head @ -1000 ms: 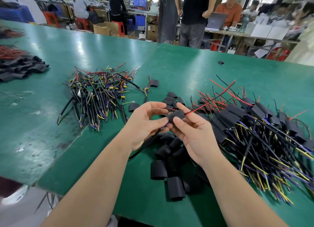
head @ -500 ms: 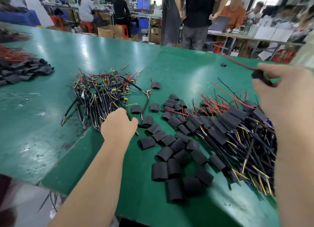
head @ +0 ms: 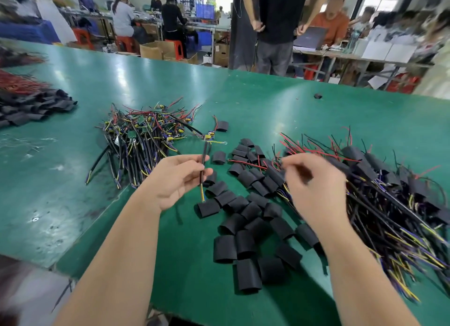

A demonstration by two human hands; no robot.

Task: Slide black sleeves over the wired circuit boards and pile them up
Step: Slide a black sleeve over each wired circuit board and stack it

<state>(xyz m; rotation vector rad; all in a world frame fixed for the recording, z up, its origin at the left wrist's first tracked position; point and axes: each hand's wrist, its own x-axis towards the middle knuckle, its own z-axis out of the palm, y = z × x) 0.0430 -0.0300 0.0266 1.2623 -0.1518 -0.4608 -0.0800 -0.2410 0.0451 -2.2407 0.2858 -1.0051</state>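
My left hand (head: 179, 179) pinches the black cable of a wired circuit board (head: 209, 136), which stands upright above the fingers, bare of any sleeve. A heap of unsleeved wired boards (head: 143, 135) lies to the left on the green table (head: 267, 101). Loose black sleeves (head: 246, 223) are scattered in front of me. On the right spreads the pile of sleeved boards (head: 379, 186). My right hand (head: 314, 182) hovers, blurred, over the sleeves at that pile's left edge, fingers loosely curled, holding nothing that I can see.
Another heap of black sleeves (head: 36, 106) and red wires lies at the far left. One stray sleeve (head: 317, 96) sits far back. People stand and sit beyond the table's far edge. The near table edge runs just below my forearms.
My left hand has lifted one wired board out of the left heap. My right hand has let go of the sleeved board and come back down from the upper right to the sleeves.
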